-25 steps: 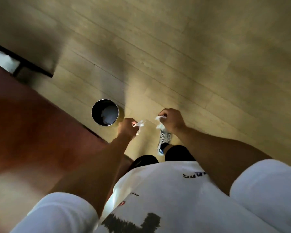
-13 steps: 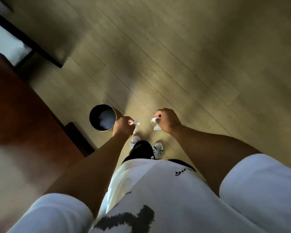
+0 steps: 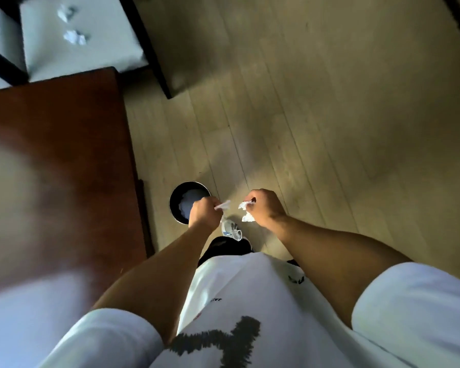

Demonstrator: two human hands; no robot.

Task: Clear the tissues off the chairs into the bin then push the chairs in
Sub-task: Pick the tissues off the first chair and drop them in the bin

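Observation:
A round dark bin stands on the floor beside the table, with white tissue inside it. My left hand grips a crumpled white tissue and overlaps the bin's right rim. My right hand grips another white tissue, a little right of the bin. At the top left a chair with a pale seat and dark frame carries two crumpled tissues.
A reddish-brown wooden table fills the left side, its corner near the chair. Light wood floor spreads to the right. My shoe stands just below the hands. A dark object sits at the top right corner.
The view has swung upward and the chair with two tissues came into sight. Both hands hold their tissues as before, and my left hand has come over the bin's rim.

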